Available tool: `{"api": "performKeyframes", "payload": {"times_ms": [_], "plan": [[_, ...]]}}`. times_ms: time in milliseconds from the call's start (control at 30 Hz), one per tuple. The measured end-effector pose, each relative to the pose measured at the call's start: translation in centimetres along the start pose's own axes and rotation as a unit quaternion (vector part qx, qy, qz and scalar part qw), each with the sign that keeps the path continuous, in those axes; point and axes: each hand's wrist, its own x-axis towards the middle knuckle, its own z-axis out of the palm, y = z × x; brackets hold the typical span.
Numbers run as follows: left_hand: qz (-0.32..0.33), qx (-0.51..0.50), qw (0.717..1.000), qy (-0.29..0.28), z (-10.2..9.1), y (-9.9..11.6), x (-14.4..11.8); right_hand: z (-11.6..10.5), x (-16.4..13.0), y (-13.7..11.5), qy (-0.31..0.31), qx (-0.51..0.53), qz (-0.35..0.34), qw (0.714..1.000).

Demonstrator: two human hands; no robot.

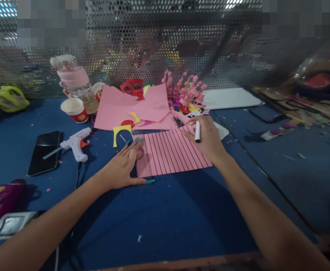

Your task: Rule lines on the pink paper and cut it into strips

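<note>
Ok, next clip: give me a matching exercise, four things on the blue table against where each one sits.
Things:
1. marker
2. glue gun
3. phone
4. paper cup

Places:
A. beside the pink bottle
B. in the right hand
C. far left, screen up, dark
D. between phone and lined pink sheet

Pairs: 1-B, 2-D, 3-C, 4-A

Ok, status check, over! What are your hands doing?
Left hand flat on the lined pink paper, pinning its left edge. Right hand shut on a white marker over the paper's right side. Glue gun lies to the left, apart.
</note>
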Motion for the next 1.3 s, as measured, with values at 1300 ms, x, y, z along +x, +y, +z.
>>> {"api": "performKeyframes", "payload": {"times_ms": [1300], "plan": [[0.017, 0.016, 0.999, 0.023, 0.3, 0.0, 0.1, 6.3, 1.4, -10.5, 0.030, 0.554, 0.405, 0.727]]}}
